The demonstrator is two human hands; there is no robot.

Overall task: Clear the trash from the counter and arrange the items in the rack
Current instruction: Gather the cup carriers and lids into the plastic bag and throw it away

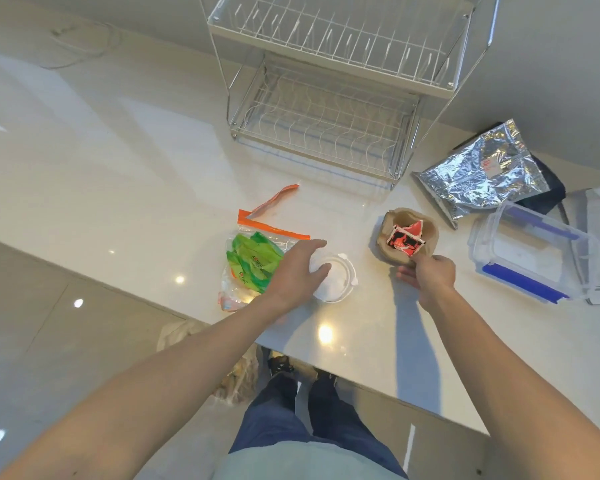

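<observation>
A round white plastic container [336, 282] sits near the counter's front edge, and my left hand [298, 268] rests on top of it with fingers spread over its lid. Just to its left lies a clear zip bag [253, 258] with an orange seal, holding green packets. My right hand [426, 275] grips the near rim of a crumpled brown paper bowl [392, 251] that holds a red and black wrapper [407, 239]. The white two-tier wire rack [326, 98] stands at the back of the counter, both shelves bare.
A silver foil bag [482, 171] lies right of the rack over something dark. A clear lidded box with blue clips [530, 254] sits at the right on papers. A torn orange strip [274, 199] lies behind the zip bag. A plastic bag [236, 372] sits on the floor below the counter edge.
</observation>
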